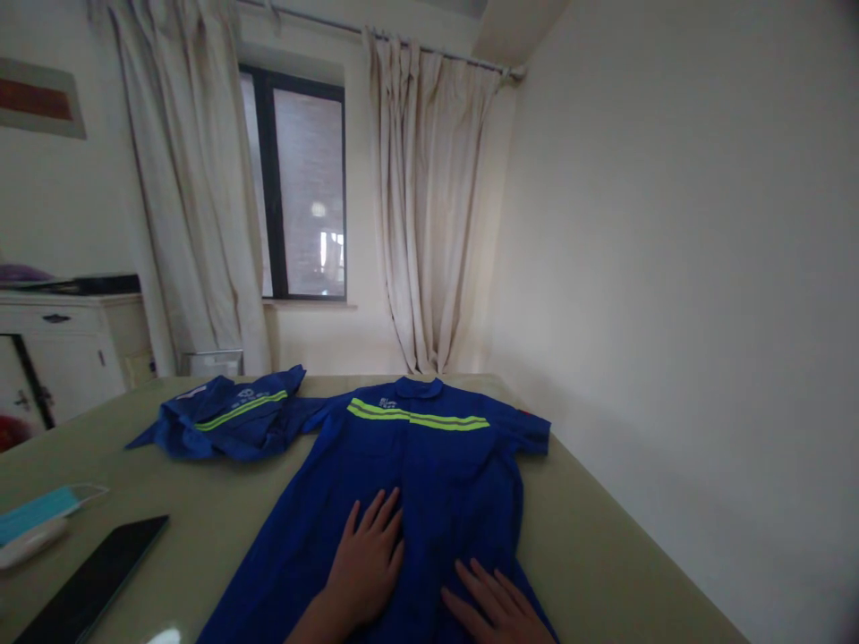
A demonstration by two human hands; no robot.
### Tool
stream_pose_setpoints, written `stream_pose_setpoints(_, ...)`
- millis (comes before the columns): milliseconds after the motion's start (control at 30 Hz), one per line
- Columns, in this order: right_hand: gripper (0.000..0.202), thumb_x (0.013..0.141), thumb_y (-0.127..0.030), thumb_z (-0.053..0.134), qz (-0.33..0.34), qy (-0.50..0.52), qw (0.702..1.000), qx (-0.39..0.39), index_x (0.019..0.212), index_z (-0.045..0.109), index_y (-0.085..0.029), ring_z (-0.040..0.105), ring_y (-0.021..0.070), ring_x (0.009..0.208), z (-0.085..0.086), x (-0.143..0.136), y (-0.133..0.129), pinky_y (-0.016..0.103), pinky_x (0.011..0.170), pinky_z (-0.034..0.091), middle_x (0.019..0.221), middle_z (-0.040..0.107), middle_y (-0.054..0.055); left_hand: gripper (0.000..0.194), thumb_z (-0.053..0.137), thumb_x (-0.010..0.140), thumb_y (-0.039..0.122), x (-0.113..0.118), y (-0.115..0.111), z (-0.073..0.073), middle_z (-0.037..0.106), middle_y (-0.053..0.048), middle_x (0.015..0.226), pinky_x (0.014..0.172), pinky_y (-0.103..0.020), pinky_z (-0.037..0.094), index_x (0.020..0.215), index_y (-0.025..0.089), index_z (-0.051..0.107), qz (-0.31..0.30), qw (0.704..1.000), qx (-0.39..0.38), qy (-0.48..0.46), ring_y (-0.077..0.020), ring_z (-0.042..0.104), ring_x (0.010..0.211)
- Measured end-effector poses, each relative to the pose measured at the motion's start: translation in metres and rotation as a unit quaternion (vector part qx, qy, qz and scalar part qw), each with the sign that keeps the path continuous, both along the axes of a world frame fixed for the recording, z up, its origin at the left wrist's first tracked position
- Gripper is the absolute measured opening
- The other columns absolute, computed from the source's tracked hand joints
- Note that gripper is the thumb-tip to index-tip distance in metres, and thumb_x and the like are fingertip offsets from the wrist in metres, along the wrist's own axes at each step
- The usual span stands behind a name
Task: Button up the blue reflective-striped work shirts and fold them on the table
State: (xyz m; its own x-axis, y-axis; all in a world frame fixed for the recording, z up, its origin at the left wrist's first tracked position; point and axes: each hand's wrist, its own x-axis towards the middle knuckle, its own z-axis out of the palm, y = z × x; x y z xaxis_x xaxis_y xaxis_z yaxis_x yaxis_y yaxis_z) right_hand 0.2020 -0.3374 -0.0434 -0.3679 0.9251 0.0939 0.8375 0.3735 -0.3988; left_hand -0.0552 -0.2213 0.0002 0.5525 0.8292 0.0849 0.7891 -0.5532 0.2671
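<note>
A: How are the hands set?

B: The left hand (366,568) is laid palm down and wide, its fingers slightly parted, on the blue shirt (456,483). The right hand (500,613) is spread likewise, lower down near the shirt's edge, and is partly cut off by the frame. Nothing is seen to be gripped by either.

A: And the shirt itself?

B: It is spread out on the table (591,546), its collar (420,388) pointed away from the hands. A matt woven cloth is suggested, with soft creases and a straight seam down the middle. The chest is crossed by a yellow-green band (449,420) split by a grey line, and small pale lettering is set above it.

A: What is found beside it?

B: A second blue garment (234,438) is heaped in rumpled folds to the left, near one sleeve. Closer in, a pale blue mask (41,513) with a thin loop, a smooth, rounded white object (33,542) and a flat, dark slab (94,577) are laid out.

A: And beyond?

B: A dark-framed window (310,188) is flanked by cream curtains (429,188), hung in deep vertical folds.
</note>
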Motion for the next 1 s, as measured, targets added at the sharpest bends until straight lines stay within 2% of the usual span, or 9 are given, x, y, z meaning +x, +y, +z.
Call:
stream_pose_setpoints(100, 0.067, 0.092, -0.063, 0.060, 0.010, 0.007, 1.000, -0.008, 0.153, 0.034, -0.050, 0.035, 0.0351, 0.149, 0.040, 0.008, 0.012, 0.057, 0.122, 0.029, 0.163, 0.032, -0.002, 0.054, 0.034, 0.100, 0.038, 0.008, 0.020, 0.001, 0.027, 0.000, 0.167, 0.124, -0.064, 0.014, 0.152, 0.031, 0.046, 0.024, 0.999, 0.007, 0.020, -0.0304, 0.023, 0.155)
stream_pose_setpoints(167, 0.070, 0.091, -0.067, 0.059, -0.008, 0.014, 1.000, -0.010, 0.154, 0.036, -0.047, 0.032, 0.0344, 0.150, 0.053, 0.012, 0.027, 0.056, 0.124, 0.024, 0.164, 0.031, 0.000, 0.055, 0.033, 0.101, 0.039, 0.012, 0.038, 0.004, 0.029, -0.002, 0.167, 0.124, -0.064, 0.016, 0.154, 0.030, 0.043, 0.043, 0.999, 0.009, 0.021, -0.0305, 0.024, 0.155)
stream_pose_setpoints(300, 0.062, 0.097, -0.069, 0.045, -0.077, 0.002, 0.997, -0.004, 0.153, 0.040, -0.044, 0.030, 0.0291, 0.152, 0.059, 0.015, 0.065, 0.051, 0.125, 0.020, 0.165, 0.032, 0.000, 0.052, 0.034, 0.101, 0.037, 0.019, 0.064, 0.010, 0.043, -0.007, 0.162, 0.123, -0.060, 0.022, 0.150, 0.025, 0.049, 0.074, 0.996, 0.045, -0.014, -0.0301, 0.035, 0.150)
stream_pose_setpoints(467, 0.063, 0.100, -0.069, 0.035, -0.115, 0.004, 0.993, 0.032, 0.150, 0.049, -0.034, 0.036, 0.0272, 0.149, 0.056, 0.014, 0.098, 0.046, 0.123, 0.024, 0.161, 0.042, 0.004, 0.045, 0.030, 0.100, 0.021, 0.019, 0.063, 0.011, 0.067, -0.009, 0.136, 0.111, -0.040, 0.043, 0.126, 0.019, 0.067, 0.063, 0.995, 0.068, -0.034, -0.0226, 0.060, 0.127)
stream_pose_setpoints(600, 0.061, 0.103, -0.066, 0.034, -0.148, 0.018, 0.987, 0.059, 0.140, 0.062, -0.026, 0.049, 0.0277, 0.140, 0.059, 0.010, 0.103, 0.043, 0.118, 0.032, 0.150, 0.056, 0.008, 0.053, 0.033, 0.101, 0.035, 0.014, 0.050, 0.005, 0.047, -0.010, 0.159, 0.124, -0.048, 0.027, 0.148, 0.019, 0.050, 0.030, 0.998, 0.044, -0.021, -0.0255, 0.042, 0.147)
stream_pose_setpoints(700, 0.062, 0.104, -0.062, 0.031, -0.214, -0.017, 0.974, 0.072, 0.108, 0.075, -0.019, 0.064, 0.0296, 0.116, 0.073, -0.004, 0.103, 0.042, 0.103, 0.043, 0.117, 0.073, 0.013, 0.063, 0.033, 0.099, 0.042, 0.018, 0.038, 0.001, 0.030, -0.009, 0.167, 0.126, -0.056, 0.018, 0.157, 0.019, 0.037, 0.019, 1.000, 0.016, 0.008, -0.0290, 0.026, 0.154)
stream_pose_setpoints(767, 0.058, 0.103, -0.063, 0.034, -0.243, -0.034, 0.965, 0.091, 0.092, 0.072, -0.020, 0.066, 0.0287, 0.102, 0.083, -0.023, 0.102, 0.039, 0.093, 0.047, 0.100, 0.072, 0.012, 0.065, 0.033, 0.097, 0.040, 0.024, 0.030, 0.002, 0.026, -0.010, 0.167, 0.126, -0.057, 0.017, 0.158, 0.017, 0.036, 0.026, 0.999, 0.009, 0.021, -0.0300, 0.023, 0.155)
stream_pose_setpoints(867, 0.043, 0.097, -0.063, 0.050, -0.191, -0.003, 0.977, 0.099, 0.098, 0.066, -0.023, 0.065, 0.0275, 0.099, 0.089, -0.061, 0.102, 0.036, 0.086, 0.048, 0.103, 0.069, 0.010, 0.064, 0.035, 0.095, 0.035, 0.031, 0.027, 0.007, 0.024, -0.011, 0.168, 0.126, -0.058, 0.015, 0.156, 0.017, 0.039, 0.018, 0.999, 0.000, 0.030, -0.0300, 0.020, 0.156)
stream_pose_setpoints(1000, 0.049, 0.086, -0.062, 0.063, -0.149, 0.026, 0.987, 0.050, 0.110, 0.064, -0.019, 0.062, 0.0343, 0.108, 0.076, -0.094, 0.112, 0.043, 0.091, 0.049, 0.116, 0.065, 0.015, 0.061, 0.043, 0.091, 0.030, 0.024, 0.045, 0.016, 0.026, -0.009, 0.168, 0.126, -0.054, 0.018, 0.151, 0.023, 0.048, -0.007, 0.999, -0.015, 0.027, -0.0274, 0.022, 0.156)
